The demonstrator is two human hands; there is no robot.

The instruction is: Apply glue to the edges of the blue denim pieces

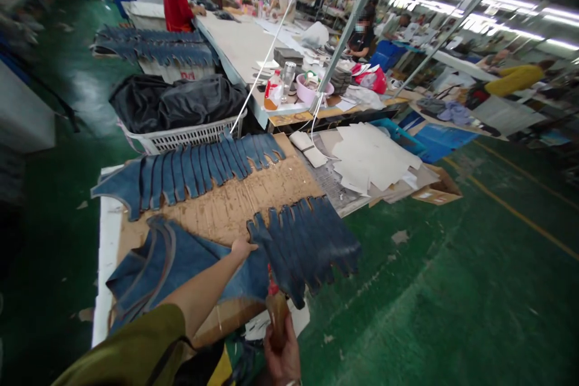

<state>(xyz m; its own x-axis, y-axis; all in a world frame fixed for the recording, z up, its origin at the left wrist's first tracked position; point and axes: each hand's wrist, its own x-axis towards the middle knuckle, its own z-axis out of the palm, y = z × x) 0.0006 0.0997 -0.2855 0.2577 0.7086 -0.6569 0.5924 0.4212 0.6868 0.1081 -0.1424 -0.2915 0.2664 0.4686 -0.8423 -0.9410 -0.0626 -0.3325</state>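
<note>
My left hand [243, 247] reaches across the table, its fingers closed at the edge of a blue leather piece cut into strips [307, 241]. That piece lies partly on the cardboard and hangs over the table's right edge. Low in the view, my right hand [284, 353] is wrapped round a brownish, translucent bottle-like thing [277, 316] with a red part at its upper end. A larger blue leather piece [190, 259] lies folded under my left forearm. Farther back, another blue leather piece with slits [199, 169] is spread along the cardboard [217, 211].
A white basket [190, 136] heaped with black material [176, 102] stands behind the table. Pale cut sheets [371, 154] lie to the right, near a cardboard box [436, 187]. A slanted metal pole [348, 36] rises beyond. Several people work at farther tables.
</note>
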